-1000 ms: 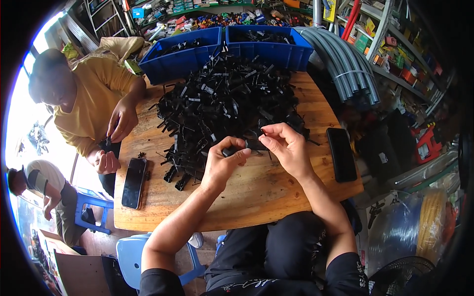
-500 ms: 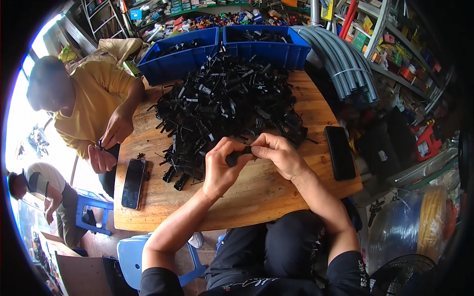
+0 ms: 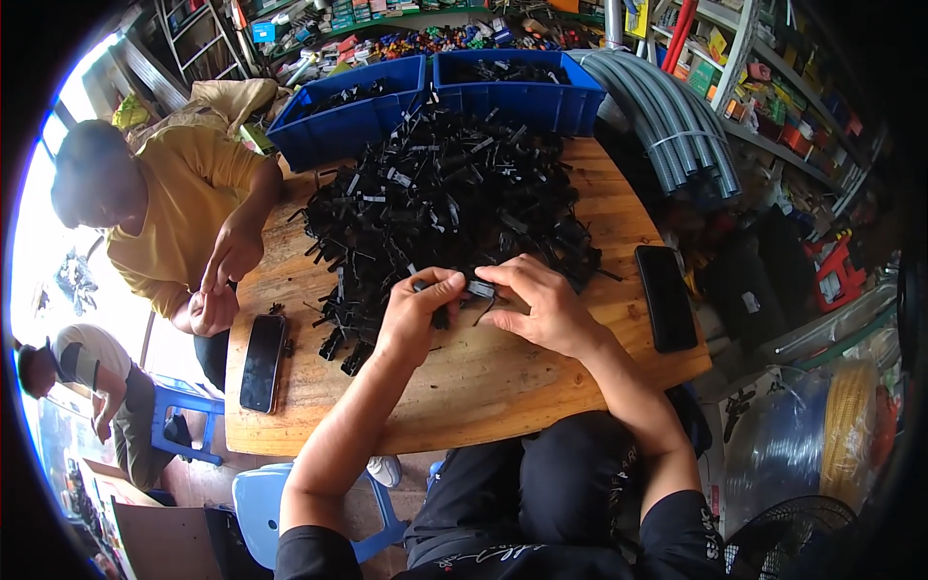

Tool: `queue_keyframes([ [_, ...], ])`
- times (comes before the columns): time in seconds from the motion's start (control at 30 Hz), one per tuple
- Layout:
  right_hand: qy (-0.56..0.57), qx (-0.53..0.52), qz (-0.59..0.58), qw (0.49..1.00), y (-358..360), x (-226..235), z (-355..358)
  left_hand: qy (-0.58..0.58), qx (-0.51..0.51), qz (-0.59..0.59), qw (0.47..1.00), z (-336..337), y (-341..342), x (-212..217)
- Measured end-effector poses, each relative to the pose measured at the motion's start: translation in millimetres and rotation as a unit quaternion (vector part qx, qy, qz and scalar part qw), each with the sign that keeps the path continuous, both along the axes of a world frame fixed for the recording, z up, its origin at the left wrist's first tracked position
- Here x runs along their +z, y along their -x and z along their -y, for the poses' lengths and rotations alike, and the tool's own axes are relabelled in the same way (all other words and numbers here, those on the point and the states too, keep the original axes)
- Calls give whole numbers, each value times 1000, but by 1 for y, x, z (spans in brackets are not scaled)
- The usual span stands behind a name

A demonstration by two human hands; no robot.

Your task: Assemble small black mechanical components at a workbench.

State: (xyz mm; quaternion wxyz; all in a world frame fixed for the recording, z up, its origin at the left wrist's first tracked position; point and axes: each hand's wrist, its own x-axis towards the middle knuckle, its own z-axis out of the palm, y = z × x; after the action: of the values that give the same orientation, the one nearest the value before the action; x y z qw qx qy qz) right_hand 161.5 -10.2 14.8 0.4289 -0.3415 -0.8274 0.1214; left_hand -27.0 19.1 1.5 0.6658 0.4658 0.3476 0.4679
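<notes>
Between my two hands, just over the near edge of the heap, is a small black plastic part (image 3: 479, 289) with a pale grey face and a thin tail hanging down. My left hand (image 3: 414, 314) is closed, thumb on top, pinching the part's left end; a dark bit also shows beside its curled fingers. My right hand (image 3: 546, 304) has its fingertips on the part's right end, with the thumb lower and a gap between them. Behind both hands, a large heap of similar black plastic parts (image 3: 445, 188) covers the table's middle.
Two blue bins (image 3: 517, 104) of black parts stand behind the heap. Phones lie on the wooden table (image 3: 464, 406): one left (image 3: 262, 362), one right (image 3: 665, 298). A co-worker in a yellow shirt (image 3: 188, 184) sits at left, hands together. Grey coiled pipes (image 3: 667, 121) stand at back right.
My hands have turned and drawn slightly apart, and the part between them now shows its grey face and tail. My right thumb has dropped lower. The co-worker's hands have shifted slightly.
</notes>
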Motion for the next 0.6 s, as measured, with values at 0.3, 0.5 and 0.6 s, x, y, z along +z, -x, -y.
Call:
queue_keyframes([
  [0.3,-109,-124,87,982,20,-16,0,-79,37,-141,986,16,-14,-2],
  [0.5,-34,-64,99,992,27,-11,-19,-37,76,3,996,3,-4,-3],
  [0.6,14,-75,173,982,19,-31,-23,-43,107,121,986,-12,9,2],
])
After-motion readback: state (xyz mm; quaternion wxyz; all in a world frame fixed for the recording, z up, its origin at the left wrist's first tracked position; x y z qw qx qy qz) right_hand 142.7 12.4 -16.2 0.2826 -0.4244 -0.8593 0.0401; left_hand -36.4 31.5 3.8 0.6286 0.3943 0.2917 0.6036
